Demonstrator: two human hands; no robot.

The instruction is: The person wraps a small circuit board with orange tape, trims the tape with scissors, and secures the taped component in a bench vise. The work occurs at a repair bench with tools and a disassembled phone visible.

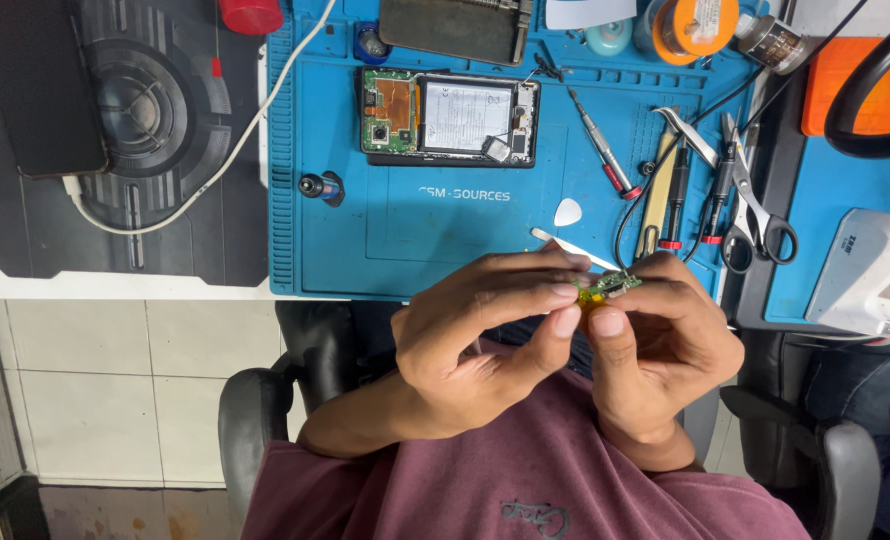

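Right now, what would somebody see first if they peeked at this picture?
Probably the two hands, left hand and right hand, pinching a tiny green circuit board between their fingertips at the near edge of the blue mat. Next, the opened phone lying on the mat farther back, its insides showing. On the right of the mat lie scissors, tweezers and screwdrivers.

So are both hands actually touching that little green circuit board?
Touching. The head view shows the left hand and right hand pinching the small green circuit board between fingertips, with no gap visible.
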